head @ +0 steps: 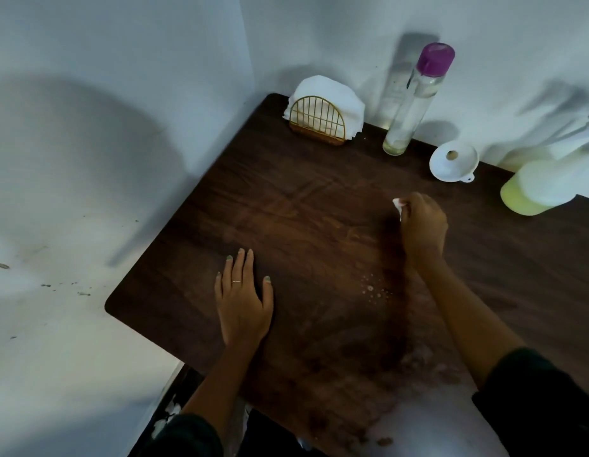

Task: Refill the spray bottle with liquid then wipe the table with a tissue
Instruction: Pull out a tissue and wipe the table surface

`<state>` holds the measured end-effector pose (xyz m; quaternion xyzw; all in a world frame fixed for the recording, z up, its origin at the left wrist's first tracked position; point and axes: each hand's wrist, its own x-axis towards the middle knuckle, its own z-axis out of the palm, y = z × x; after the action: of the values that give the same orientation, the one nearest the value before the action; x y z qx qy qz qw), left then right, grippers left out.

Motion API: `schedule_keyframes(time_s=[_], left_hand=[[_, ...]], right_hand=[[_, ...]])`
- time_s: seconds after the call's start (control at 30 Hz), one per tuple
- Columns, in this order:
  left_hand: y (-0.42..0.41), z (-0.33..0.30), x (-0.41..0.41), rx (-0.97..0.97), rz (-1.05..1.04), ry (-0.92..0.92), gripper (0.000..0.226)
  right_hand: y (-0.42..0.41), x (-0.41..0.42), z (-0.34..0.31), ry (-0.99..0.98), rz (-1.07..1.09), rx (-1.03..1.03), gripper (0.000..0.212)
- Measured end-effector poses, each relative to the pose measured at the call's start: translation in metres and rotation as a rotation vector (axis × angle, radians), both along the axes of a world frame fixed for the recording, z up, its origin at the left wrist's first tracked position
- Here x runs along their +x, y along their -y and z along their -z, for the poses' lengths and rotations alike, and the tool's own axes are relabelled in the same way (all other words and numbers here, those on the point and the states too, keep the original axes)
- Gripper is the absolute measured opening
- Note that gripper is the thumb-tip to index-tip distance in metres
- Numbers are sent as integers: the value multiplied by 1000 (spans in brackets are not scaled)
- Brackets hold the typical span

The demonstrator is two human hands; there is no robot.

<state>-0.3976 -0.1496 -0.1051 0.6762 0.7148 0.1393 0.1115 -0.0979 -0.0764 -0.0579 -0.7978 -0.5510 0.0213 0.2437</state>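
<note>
My right hand (423,227) is closed around a crumpled white tissue (398,205), pressed against the dark wooden table (286,199) right of centre. Only a small corner of the tissue shows past my fingers. My left hand (243,300) lies flat on the table, palm down, fingers apart, holding nothing. The spray bottle (543,183), pale with yellow-green liquid, stands at the far right edge, its trigger head blurred. A tall clear bottle (413,103) with a purple cap stands against the back wall. Small droplets (374,290) dot the table between my arms.
A white funnel (454,161) lies on the table between the two bottles. A gold wire holder with white tissues (322,108) stands in the back left corner. White walls close the back and left sides. The table's left corner (113,305) is rounded.
</note>
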Motion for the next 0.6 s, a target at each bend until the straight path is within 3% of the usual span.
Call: schedule_keyframes(time_s=[0.2, 0.33, 0.47, 0.6], left_hand=[[-1, 3, 0, -4, -11, -9, 56], [-1, 3, 1, 14, -16, 0, 54], [-1, 1, 1, 19, -19, 14, 55], [-1, 1, 1, 41, -14, 37, 56]], right_hand=[[-2, -32, 19, 72, -102, -130, 25], [17, -76, 15, -63, -137, -150, 27], [75, -137, 20, -39, -576, -374, 35], [149, -161, 21, 44, -1080, -335, 37]])
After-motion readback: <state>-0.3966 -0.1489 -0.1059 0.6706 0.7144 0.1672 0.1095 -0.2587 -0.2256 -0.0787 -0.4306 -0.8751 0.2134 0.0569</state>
